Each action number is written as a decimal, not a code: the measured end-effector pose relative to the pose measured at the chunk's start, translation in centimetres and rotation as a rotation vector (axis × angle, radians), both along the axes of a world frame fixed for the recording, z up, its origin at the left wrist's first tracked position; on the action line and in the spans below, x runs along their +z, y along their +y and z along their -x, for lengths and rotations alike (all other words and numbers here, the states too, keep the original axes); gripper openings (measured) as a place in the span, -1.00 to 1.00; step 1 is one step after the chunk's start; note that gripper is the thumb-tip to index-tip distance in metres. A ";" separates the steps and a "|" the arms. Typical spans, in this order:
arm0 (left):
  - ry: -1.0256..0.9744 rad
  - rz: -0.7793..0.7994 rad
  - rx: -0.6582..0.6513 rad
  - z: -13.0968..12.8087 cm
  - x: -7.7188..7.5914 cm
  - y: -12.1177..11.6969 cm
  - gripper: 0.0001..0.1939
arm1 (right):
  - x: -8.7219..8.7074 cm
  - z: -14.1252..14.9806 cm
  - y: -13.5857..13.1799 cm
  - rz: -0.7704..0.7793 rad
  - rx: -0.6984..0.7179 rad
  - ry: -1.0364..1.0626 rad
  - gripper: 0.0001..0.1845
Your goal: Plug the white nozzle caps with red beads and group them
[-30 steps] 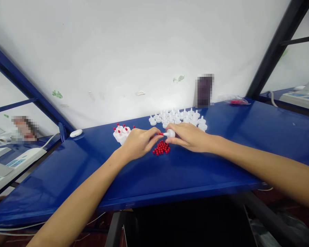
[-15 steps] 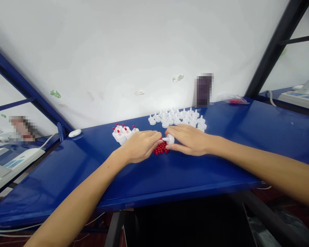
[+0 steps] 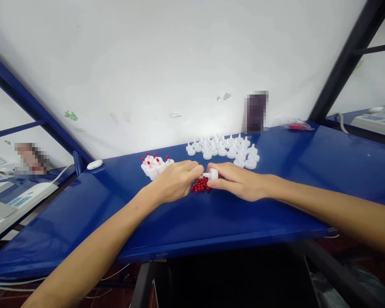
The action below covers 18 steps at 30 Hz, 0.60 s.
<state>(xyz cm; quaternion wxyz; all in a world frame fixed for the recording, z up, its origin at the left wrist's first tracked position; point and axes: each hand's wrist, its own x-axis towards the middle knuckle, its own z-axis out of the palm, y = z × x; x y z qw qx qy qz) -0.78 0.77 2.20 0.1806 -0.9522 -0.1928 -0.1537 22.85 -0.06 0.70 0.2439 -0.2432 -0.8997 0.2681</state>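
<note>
My right hand (image 3: 244, 179) grips a white nozzle cap (image 3: 213, 174) by its round base, thumb below and fingers above. The cap lies sideways, its thin spout pointing left into the fingertips of my left hand (image 3: 181, 177). Those fingers are pinched at the spout's tip, where a sliver of red shows; most of it is hidden. Just beneath both hands lies a pile of small red tip caps (image 3: 200, 185) on the table. Left of my left hand stand several white nozzle caps with red tips (image 3: 152, 171), partly covered by the hand.
Several white nozzle caps without red tips (image 3: 223, 150) stand upright behind my right hand. The blue table (image 3: 224, 222) meets a white wall. A white oval case (image 3: 95, 164) lies at the left, and a clear bag with red pieces (image 3: 297, 125) at the back right.
My right hand has turned and dropped slightly, its fingers uncovering more of the white caps behind. My left hand keeps its pinch at the spout tip. The view has shifted a little.
</note>
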 end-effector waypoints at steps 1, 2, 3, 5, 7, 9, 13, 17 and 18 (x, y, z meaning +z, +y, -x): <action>-0.010 -0.006 -0.003 0.0 -0.1 0.0 -0.78 | 0.1 0.0 0.0 0.033 0.006 0.007 -0.60; -0.028 -0.010 -0.008 -0.1 -0.2 0.1 -0.78 | 0.1 0.1 0.0 0.065 0.006 0.015 -0.59; -0.057 -0.009 -0.014 -0.2 -0.3 0.1 -0.78 | 0.2 0.2 0.0 0.089 0.000 0.025 -0.58; -0.145 0.014 -0.034 -0.4 -0.3 0.1 -0.78 | 0.5 0.4 -0.1 0.091 -0.025 0.060 -0.56; -0.234 0.057 -0.057 -0.4 0.0 0.1 -0.77 | 0.8 0.6 -0.1 0.027 -0.047 0.100 -0.56; -0.311 0.087 -0.064 0.0 0.7 0.3 -0.73 | 0.9 0.7 0.0 -0.054 -0.066 0.114 -0.61; -0.473 0.057 0.138 3.0 2.2 1.8 -0.63 | 0.6 0.1 0.6 -0.176 -0.174 0.040 -0.67; -0.507 -0.040 0.413 6.6 2.9 3.9 -0.62 | -0.1 -0.4 1.5 -0.220 -0.259 -0.053 -0.70; -0.485 -0.037 0.460 7.2 2.9 4.3 -0.64 | -0.3 -0.4 1.6 -0.214 -0.263 -0.071 -0.70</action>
